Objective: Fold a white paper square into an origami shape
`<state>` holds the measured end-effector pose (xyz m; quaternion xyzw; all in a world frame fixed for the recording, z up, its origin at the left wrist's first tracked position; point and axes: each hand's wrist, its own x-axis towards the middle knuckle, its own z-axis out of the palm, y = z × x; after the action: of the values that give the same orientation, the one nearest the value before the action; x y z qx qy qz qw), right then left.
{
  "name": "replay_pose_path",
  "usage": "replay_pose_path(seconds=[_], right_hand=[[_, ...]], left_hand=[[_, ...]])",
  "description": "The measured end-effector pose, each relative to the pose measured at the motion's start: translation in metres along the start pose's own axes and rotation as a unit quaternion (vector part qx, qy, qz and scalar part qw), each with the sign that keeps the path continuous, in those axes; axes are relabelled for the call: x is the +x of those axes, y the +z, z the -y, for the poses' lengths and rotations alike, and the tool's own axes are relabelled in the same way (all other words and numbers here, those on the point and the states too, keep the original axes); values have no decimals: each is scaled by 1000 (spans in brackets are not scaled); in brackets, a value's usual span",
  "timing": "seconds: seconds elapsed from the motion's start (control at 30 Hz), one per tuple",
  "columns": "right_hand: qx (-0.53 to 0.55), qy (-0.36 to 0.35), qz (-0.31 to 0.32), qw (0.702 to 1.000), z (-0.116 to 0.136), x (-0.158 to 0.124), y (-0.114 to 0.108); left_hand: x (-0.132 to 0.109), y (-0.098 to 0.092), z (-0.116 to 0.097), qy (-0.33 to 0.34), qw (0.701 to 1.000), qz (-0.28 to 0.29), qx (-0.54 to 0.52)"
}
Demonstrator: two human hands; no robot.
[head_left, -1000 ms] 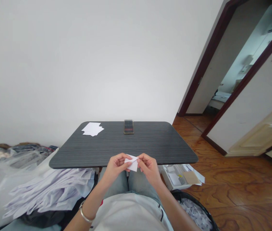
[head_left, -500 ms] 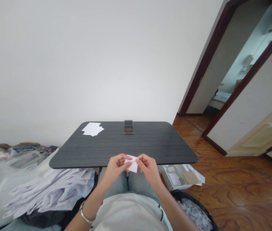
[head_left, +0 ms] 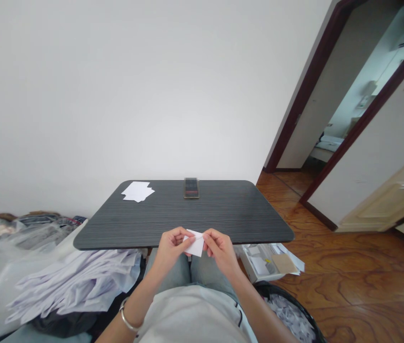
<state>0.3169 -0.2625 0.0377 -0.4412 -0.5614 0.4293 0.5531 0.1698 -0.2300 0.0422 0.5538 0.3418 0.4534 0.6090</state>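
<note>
paper [head_left: 195, 244] mid-fold, pinched up close
left hand [head_left: 172, 248] and right hand [head_left: 221, 250] both grip it narrowly at the fingertips; phone [head_left: 191, 188] at twelve o'clock, sheets [head_left: 137, 191] at eleven

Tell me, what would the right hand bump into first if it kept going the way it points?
The right hand is already pinching the small white paper, so it meets that first. Just past the paper is the left hand, though depth is hard to judge from this view.
</note>
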Motion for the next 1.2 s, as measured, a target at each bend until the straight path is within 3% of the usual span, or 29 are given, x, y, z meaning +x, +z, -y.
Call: replay_pose_path(seconds=[0.77,1.0,1.2], right_hand=[[19,-7,2,1000,1,1,-1],[33,39,10,999,-4,2,-1],[81,55,-4,995,-5,3,-2]], left_hand=[[0,-1,-1,-6,1000,0,15],[-2,1,-3,-5,999,12,31],[-3,1,-11,-29,999,-18,27]])
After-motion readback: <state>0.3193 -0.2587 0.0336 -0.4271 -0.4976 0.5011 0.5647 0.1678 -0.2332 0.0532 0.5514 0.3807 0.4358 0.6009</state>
